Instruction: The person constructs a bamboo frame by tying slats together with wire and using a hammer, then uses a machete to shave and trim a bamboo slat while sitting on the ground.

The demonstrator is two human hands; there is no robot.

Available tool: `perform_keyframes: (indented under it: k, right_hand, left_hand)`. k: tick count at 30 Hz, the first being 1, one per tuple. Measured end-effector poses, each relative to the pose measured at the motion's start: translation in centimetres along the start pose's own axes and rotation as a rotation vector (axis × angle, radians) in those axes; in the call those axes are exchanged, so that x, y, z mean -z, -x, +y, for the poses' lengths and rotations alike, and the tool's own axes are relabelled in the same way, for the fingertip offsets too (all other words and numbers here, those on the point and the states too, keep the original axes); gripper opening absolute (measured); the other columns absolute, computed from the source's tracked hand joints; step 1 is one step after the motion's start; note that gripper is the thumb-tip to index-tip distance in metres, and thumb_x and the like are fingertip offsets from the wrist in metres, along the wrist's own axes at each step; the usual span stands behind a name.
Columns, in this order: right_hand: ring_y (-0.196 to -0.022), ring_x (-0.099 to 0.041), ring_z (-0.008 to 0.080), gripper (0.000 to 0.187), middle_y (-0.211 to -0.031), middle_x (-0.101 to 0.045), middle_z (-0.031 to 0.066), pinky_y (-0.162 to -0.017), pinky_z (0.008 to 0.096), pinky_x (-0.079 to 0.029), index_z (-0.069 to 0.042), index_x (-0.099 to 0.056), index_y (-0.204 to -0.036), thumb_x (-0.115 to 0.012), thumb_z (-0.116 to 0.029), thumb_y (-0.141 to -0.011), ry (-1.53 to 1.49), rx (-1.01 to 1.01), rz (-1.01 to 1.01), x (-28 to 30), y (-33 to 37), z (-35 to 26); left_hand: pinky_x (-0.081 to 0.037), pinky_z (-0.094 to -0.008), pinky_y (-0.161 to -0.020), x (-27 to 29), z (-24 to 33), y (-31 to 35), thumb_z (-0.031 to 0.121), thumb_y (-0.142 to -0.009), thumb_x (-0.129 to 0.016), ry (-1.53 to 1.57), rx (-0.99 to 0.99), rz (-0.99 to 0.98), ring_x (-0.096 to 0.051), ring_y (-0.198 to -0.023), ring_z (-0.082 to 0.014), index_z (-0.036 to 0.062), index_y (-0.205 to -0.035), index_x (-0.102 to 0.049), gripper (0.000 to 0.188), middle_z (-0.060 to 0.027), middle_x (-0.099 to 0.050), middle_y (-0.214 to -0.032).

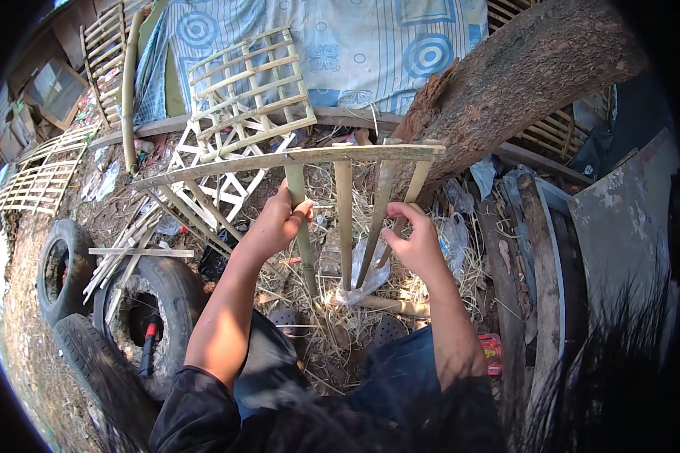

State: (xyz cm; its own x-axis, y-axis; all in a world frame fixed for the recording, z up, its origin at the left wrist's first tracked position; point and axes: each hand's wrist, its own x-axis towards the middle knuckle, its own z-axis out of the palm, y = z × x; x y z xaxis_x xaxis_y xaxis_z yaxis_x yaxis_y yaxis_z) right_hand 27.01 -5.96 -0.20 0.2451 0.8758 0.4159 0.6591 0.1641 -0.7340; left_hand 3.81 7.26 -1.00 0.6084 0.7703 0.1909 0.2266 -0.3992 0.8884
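A long bamboo strip runs crosswise in front of me, with several upright bamboo slats joined along it. My left hand is closed around a greenish slat, just under the crosswise strip. To its right stand a paler slat and a darker, slanting slat. My right hand has its fingers curled at the rightmost slat, thumb and forefinger close about it; part of their contact is hidden. The lower slat ends reach down near clear plastic on the straw-strewn ground.
Old tyres lie at the left, with loose slats and a red-and-black handled tool on them. Finished-looking bamboo lattices lean at the back by a blue patterned cloth. A thick tree trunk slants across the right.
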Motion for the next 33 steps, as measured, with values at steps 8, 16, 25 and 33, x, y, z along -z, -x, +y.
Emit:
perform_keyframes:
  k: [8,16,25,33]
  right_hand:
    - [-0.081,-0.064,0.0298,0.043,-0.091,-0.063,0.0116,-0.078,0.0406,-0.05,-0.005,-0.054,-0.116,-0.067,-0.007,-0.075,0.305,0.104,0.12,-0.7,0.4,-1.7]
    - [-0.07,-0.066,0.0273,0.062,-0.104,-0.064,0.0178,-0.063,0.0384,-0.054,-0.003,-0.045,-0.134,-0.067,-0.015,-0.077,0.172,-0.032,-0.094,-2.9,1.7,-3.7]
    - [-0.062,-0.059,0.0184,0.055,-0.092,-0.063,0.0087,-0.059,0.0336,-0.051,-0.003,-0.052,-0.123,-0.074,-0.014,-0.074,0.124,-0.067,-0.074,-3.7,1.7,-3.1]
    - [-0.062,-0.059,0.0183,0.052,-0.09,-0.063,0.008,-0.059,0.034,-0.051,-0.004,-0.053,-0.121,-0.073,-0.014,-0.074,0.121,-0.066,-0.118,-3.8,1.7,-2.4]
  left_hand:
    - [-0.049,-0.0321,-0.073,-0.6,1.1,0.3,0.01,-0.096,-0.05,-0.025,-0.03,-0.003,-0.059,-0.076,-0.0164,-0.0012,-0.104,-0.044,0.015,-0.0075,-0.06,-0.08]
    - [-0.048,-0.032,-0.072,-1.9,1.4,0.6,0.007,-0.096,-0.048,0.006,-0.024,0.038,-0.058,-0.075,-0.0165,0.0015,-0.108,-0.041,0.015,-0.0062,-0.059,-0.079]
    - [-0.048,-0.0322,-0.071,-1.9,1.8,0.8,0.006,-0.097,-0.046,0.106,-0.058,0.046,-0.059,-0.074,-0.0168,0.0015,-0.104,-0.04,0.01,-0.0065,-0.057,-0.079]
    - [-0.049,-0.0317,-0.065,-2.8,0.6,0.4,0.008,-0.097,-0.047,0.237,-0.114,0.055,-0.059,-0.068,-0.0164,-0.0021,-0.111,-0.038,0.02,-0.008,-0.059,-0.074]
